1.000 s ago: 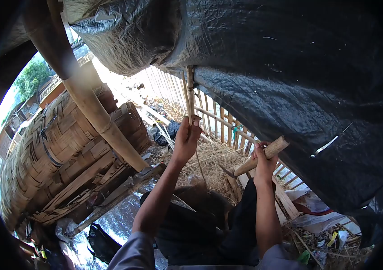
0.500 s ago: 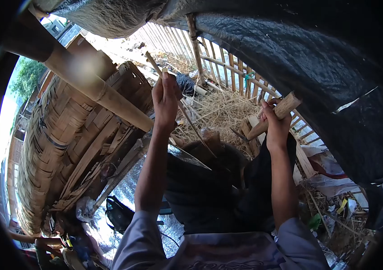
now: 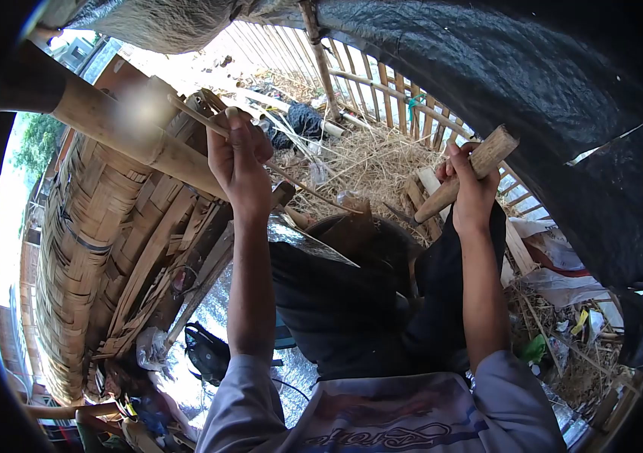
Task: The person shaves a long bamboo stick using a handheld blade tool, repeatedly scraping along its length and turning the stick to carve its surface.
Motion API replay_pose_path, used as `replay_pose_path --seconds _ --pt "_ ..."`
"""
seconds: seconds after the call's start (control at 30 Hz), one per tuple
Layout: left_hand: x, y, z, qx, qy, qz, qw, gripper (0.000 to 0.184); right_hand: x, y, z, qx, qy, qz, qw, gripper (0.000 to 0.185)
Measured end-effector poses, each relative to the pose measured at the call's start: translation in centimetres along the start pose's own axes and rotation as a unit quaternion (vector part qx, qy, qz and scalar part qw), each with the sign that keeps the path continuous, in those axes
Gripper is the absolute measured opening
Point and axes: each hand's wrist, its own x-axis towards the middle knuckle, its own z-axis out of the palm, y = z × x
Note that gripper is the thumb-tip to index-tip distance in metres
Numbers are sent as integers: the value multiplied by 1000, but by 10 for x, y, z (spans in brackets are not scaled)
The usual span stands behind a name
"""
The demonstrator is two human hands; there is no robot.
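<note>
My left hand (image 3: 241, 162) is closed round a thin wooden or bamboo strip (image 3: 310, 189). One end of the strip sticks out up and to the left, and its other end thins and bends toward my knees. In my right hand (image 3: 474, 192) is a knife with a thick wooden handle (image 3: 493, 151). Its short dark blade (image 3: 398, 214) points left, toward the strip's lower end but apart from it. Below both hands, a dark round container (image 3: 382, 260) stands between my legs, partly hidden by them.
Woven bamboo panels (image 3: 102, 249) rise on the left, with a thick bamboo pole (image 3: 178, 162) slanting across them. Dry straw (image 3: 374, 162) lies ahead, before a slatted bamboo fence (image 3: 382, 90). Black plastic sheeting (image 3: 555, 98) hangs at the right. A black bag (image 3: 206, 353) lies at lower left.
My left hand has moved left with the strip, which now lies flatter. My right hand and the knife have shifted slightly right and up. The view has tilted a little.
</note>
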Motion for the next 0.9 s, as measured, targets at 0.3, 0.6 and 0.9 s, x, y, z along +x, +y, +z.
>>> replay_pose_path --seconds 0.3,0.6,0.9 --pt "3 6 -7 -163 -23 -66 984 38 -27 7 28 111 18 -5 994 16" --pt "-16 10 -17 -155 -68 -6 986 46 -42 -2 58 165 -41 -57 984 16" --pt "-35 11 -12 -282 -122 21 951 53 -27 -50 96 181 -86 -24 979 19"
